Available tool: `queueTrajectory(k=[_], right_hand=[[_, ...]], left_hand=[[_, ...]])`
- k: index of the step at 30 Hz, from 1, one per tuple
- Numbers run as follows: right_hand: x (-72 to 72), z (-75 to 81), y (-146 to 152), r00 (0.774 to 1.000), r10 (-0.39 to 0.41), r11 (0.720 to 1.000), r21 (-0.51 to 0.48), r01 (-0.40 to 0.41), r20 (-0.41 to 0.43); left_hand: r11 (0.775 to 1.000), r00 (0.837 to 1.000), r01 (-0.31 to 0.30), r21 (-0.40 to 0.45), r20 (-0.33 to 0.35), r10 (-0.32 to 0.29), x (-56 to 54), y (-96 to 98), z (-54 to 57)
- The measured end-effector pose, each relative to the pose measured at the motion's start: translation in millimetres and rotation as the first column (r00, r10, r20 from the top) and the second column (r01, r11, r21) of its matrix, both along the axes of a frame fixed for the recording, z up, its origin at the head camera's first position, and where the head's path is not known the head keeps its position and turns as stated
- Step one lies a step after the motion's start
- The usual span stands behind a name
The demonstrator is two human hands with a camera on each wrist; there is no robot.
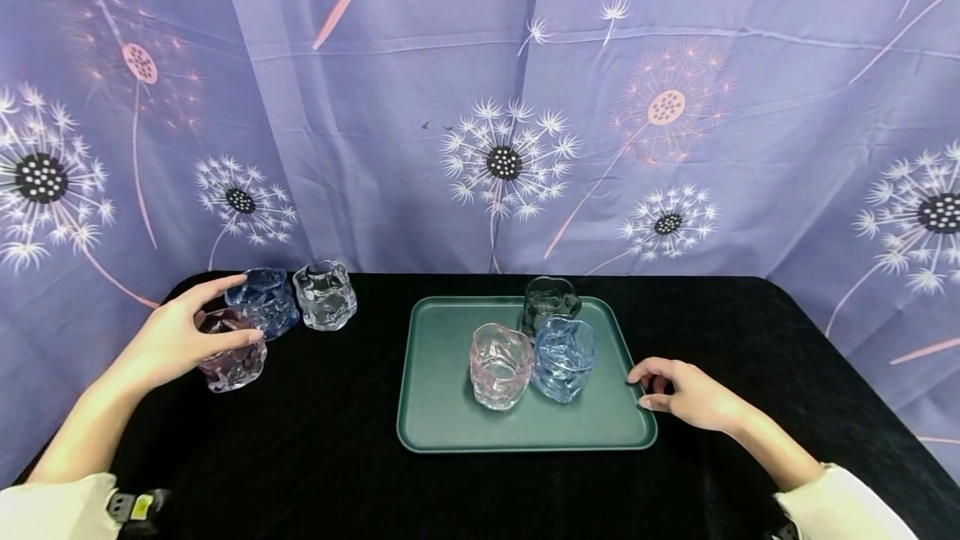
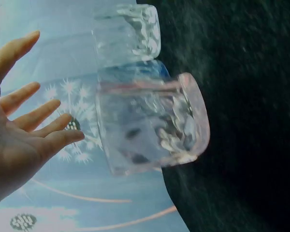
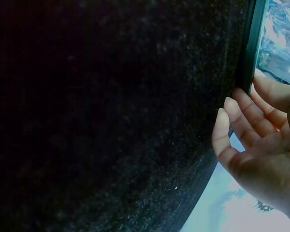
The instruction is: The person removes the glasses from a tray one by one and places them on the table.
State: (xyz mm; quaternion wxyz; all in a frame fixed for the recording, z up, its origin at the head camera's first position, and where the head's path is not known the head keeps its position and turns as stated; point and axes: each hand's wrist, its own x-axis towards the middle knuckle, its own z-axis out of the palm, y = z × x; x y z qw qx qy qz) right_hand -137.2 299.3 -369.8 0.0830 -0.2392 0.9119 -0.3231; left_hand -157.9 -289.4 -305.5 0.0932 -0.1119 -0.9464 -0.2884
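My left hand (image 1: 175, 327) reaches around a purplish-pink glass tumbler (image 1: 234, 361), thumb and fingers spread. In the left wrist view a gap shows between the fingers and this tumbler. Just behind stand a dark blue tumbler (image 1: 272, 307), partly hidden, and a clear tumbler (image 1: 326, 297). At the right rim of a green tray (image 1: 442, 423), my right hand (image 1: 686, 394) rests with thumb and index fingertips on the edge, its other fingers loosely bent in the right wrist view. On the tray stand a pale pink tumbler (image 1: 500, 373), a light blue tumbler (image 1: 564, 367) and a dark grey tumbler (image 1: 550, 300).
A black cloth (image 1: 322, 457) covers the table. Behind it hangs a lavender curtain (image 1: 420, 132) with a dandelion print, reaching down to the table's back edge. The tray lies right of the middle, apart from the tumblers at the left.
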Motion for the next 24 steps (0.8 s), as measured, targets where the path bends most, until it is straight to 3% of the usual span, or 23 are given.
queueTrajectory(k=[5, 11, 18, 24], right_hand=[[-0.2, 0.2, 0, 1.0, 0.005, 1.0, -0.003, -0.005, -0.004], [-1.1, -0.9, 1, 1.0, 0.004, 1.0, -0.003, -0.004, -0.009], [-0.8, -0.7, 0, 1.0, -0.003, 1.0, 0.004, 0.004, -0.012], [-0.2, -0.2, 0, 1.0, -0.008, 1.0, 0.008, 0.008, -0.005]], left_hand=[[1.0, 0.998, 0.019, -0.014, -0.063, -0.02, -3.0, 15.3, 2.2], [0.997, 0.999, 0.046, 0.059, -0.004, -0.046, -8.2, 33.2, 4.9], [0.979, 0.989, 0.146, 0.139, 0.01, -0.149, -14.4, 56.1, 2.3], [0.971, 0.979, 0.193, 0.137, 0.038, -0.2, -18.2, 77.5, -2.5]])
